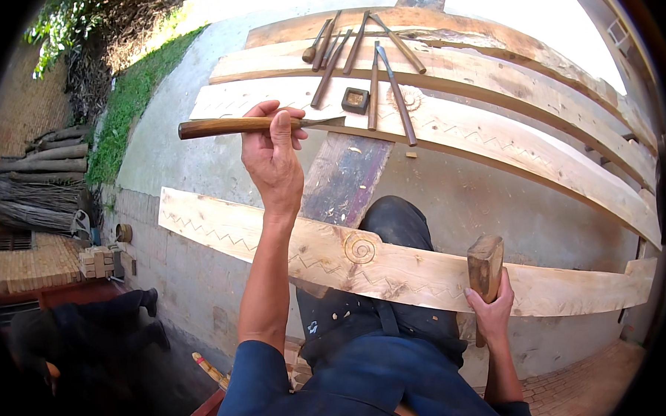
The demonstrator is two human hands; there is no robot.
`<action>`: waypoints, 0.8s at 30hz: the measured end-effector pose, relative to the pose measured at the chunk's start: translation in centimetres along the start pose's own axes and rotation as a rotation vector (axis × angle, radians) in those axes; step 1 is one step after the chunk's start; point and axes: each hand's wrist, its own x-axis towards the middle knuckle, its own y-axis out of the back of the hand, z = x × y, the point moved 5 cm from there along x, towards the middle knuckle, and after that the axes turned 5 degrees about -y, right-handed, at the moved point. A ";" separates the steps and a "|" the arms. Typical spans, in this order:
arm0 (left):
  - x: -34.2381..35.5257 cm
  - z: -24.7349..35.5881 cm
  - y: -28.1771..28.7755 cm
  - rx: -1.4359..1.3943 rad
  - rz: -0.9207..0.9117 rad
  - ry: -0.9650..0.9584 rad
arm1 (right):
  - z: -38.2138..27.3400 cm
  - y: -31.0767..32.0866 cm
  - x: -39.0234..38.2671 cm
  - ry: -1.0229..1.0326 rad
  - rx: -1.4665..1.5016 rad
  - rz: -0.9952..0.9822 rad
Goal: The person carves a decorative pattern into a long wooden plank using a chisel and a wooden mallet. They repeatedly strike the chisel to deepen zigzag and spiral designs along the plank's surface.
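Note:
My left hand [271, 162] holds a long chisel [214, 128] by its brown wooden handle, raised beside the middle plank, its metal blade pointing right. My right hand [492, 312] grips a wooden mallet [485, 261] at the near board [432, 270], which lies across in front of me with carved zigzags and a spiral [361, 248]. Beyond, a pale plank [478, 135] with a carved flower [406, 101] carries several chisels [393, 94] and a small dark square box [355, 101]; more chisels rest on the planks behind it.
Rough planks [520, 73] lie at the back over a dark crosspiece [342, 170]. At left are stacked logs [41, 165], a grass strip [134, 83] and small blocks [101, 263]. A person in dark clothes [93, 330] is bent low at the lower left.

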 end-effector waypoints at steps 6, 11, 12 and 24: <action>3.8 -2.4 -4.6 0.232 -0.062 -0.110 | -1.3 0.3 0.0 0.153 -0.073 0.018; 5.3 -4.1 -6.7 0.405 -0.166 -0.077 | -1.3 0.4 0.1 0.154 -0.086 -0.003; 5.5 -4.3 -6.9 0.447 -0.182 -0.076 | -1.3 0.4 0.1 0.157 -0.085 -0.009; 7.1 -7.4 -10.8 0.650 -0.336 -0.149 | -1.0 0.3 0.0 0.112 -0.080 -0.004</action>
